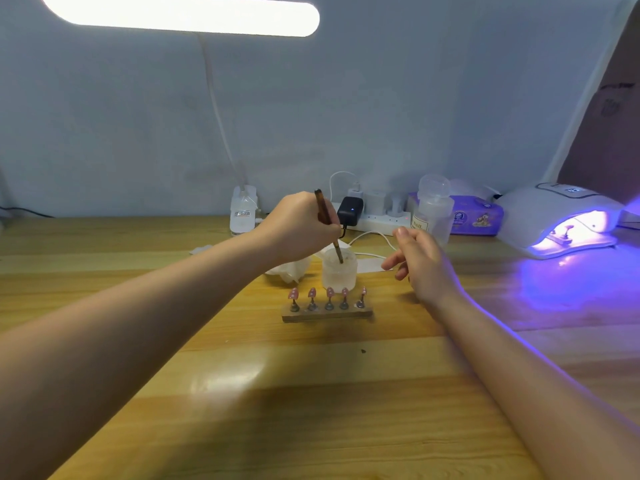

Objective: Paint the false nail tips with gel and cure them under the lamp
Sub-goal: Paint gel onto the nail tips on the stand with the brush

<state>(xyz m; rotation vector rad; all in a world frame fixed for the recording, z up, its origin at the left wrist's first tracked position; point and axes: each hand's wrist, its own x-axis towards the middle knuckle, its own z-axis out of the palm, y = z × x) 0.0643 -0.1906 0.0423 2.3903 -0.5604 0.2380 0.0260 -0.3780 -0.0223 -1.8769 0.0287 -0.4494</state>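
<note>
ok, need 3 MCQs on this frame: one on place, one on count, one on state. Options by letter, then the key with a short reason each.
1. Where is the tip of the brush?
A. Inside the frosted cup
B. On a nail tip
C. Under the curing lamp

2. How many nail tips stand on the wooden holder?
A. Three
B. Five
C. Seven

3. What state is the curing lamp in?
A. Dark
B. Boxed
C. Lit, glowing purple

Answers:
1 A: the left hand holds the brush, its tip down in the cup.
2 B: five pink tips in a row.
3 C: purple light spills on the table.
</note>
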